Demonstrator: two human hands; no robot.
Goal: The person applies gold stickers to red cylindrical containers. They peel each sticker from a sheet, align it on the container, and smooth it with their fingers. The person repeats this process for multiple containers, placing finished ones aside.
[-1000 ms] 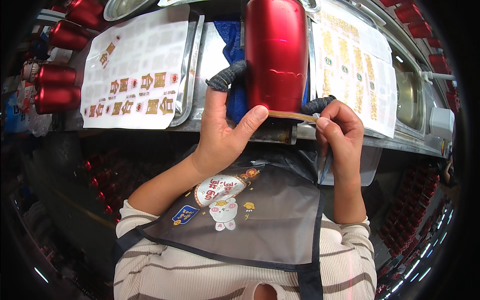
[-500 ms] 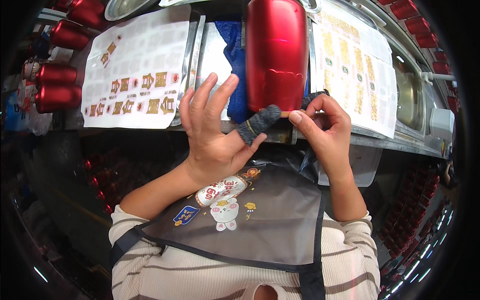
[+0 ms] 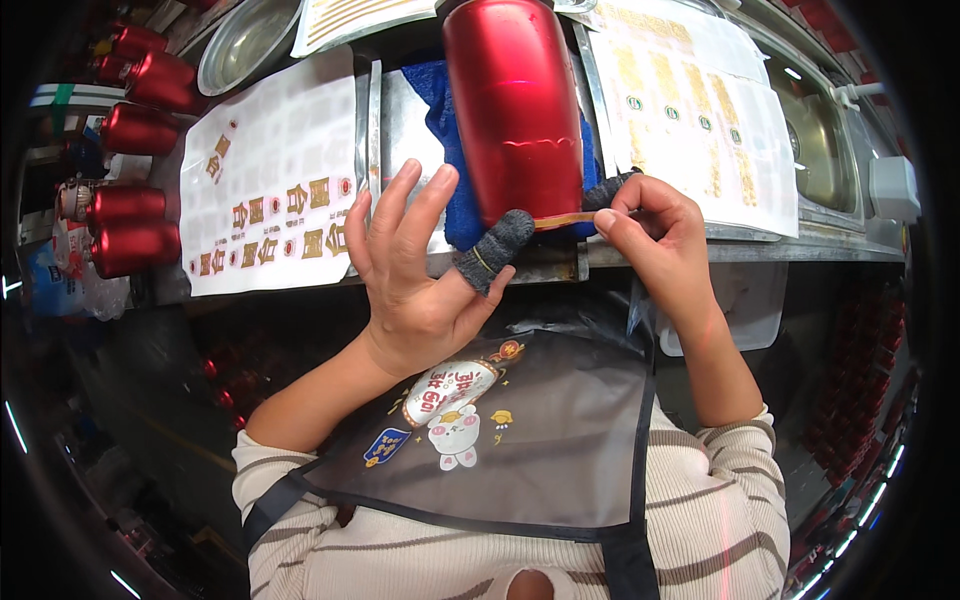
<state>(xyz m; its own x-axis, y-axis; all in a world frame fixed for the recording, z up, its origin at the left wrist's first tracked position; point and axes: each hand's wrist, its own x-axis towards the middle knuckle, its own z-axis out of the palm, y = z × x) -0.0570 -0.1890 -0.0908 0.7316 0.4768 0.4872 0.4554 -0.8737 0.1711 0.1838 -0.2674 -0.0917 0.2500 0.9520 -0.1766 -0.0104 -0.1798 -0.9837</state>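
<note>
A glossy red metallic bottle lies on a blue cloth, its near rim toward me. Along that rim runs a thin gold strip. The thumb and index finger of my right hand pinch the strip's right end, slightly off the bottle. My left hand is open with its fingers spread. Its index finger, in a dark grey knit finger sleeve, rests against the left part of the rim. Another dark finger sleeve covers a right-hand finger, beside the bottle's right side.
On the left lies a white sheet of gold-brown decals; on the right, a sheet with gold strips and green emblems. Several red bottles stand at far left. A metal basin and a sink with liquid flank the bench.
The view has shifted, so the bottle sits further left. My right hand has moved away from my left finger, and more of the gold strip shows between them.
</note>
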